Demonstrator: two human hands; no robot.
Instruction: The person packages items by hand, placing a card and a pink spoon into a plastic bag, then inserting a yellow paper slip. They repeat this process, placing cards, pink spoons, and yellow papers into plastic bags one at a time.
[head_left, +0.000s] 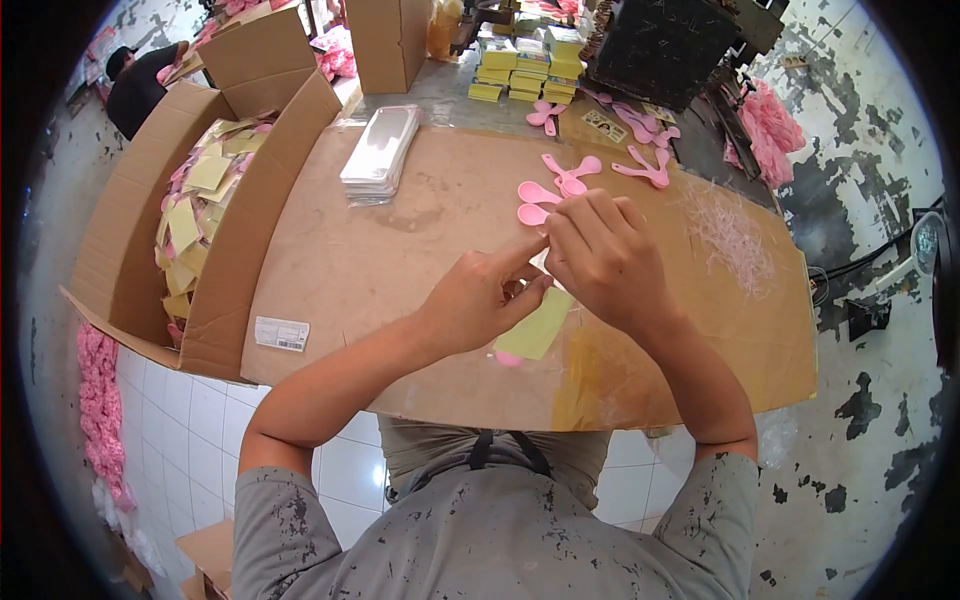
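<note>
Our grey shirt (pixel 430 540) comes nearest. Over the desk (pixel 420 375), a yellow card (pixel 535 327) overlaps a pink piece (pixel 508 359) by the curled fingers of our left hand (pixel 472 303); those of our right hand (pixel 608 262) bunch just beyond. We cannot tell whether either grips anything. Past them lie pink spoons (pixel 532 214), then yellow stacks (pixel 528 72).

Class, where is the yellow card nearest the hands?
In the head view, the yellow card is just right of centre, beside the left hand, near the right hand.
</note>
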